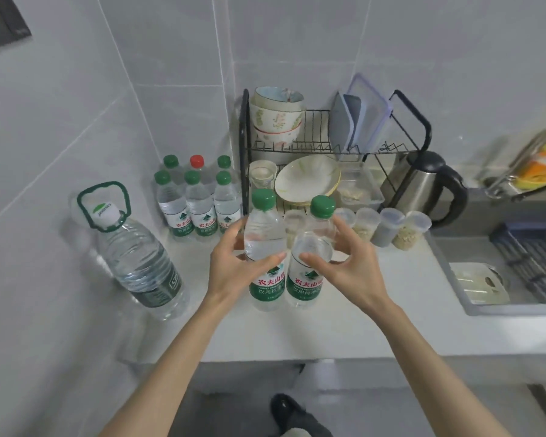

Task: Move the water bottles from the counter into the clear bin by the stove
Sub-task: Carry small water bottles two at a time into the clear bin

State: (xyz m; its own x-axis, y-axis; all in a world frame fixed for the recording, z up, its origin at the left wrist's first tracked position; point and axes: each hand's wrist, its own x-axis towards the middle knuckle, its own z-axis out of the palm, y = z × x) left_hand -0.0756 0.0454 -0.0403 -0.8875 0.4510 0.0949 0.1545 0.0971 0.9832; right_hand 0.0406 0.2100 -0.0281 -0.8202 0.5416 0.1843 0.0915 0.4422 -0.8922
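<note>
My left hand (234,266) grips a green-capped water bottle (264,234) around its upper body. My right hand (344,263) grips a second green-capped bottle (311,279) right beside it. Both bottles are upright and close together over the white counter (344,329); I cannot tell whether their bases touch it. Several more small bottles (197,203), one with a red cap, stand in a cluster at the back against the wall. No clear bin or stove is in view.
A large water jug (136,257) with a green handle stands at the left. A black dish rack (328,143) with bowls and plates is behind the hands, small lidded jars (388,227) and a steel kettle (423,184) to the right, then the sink (501,269).
</note>
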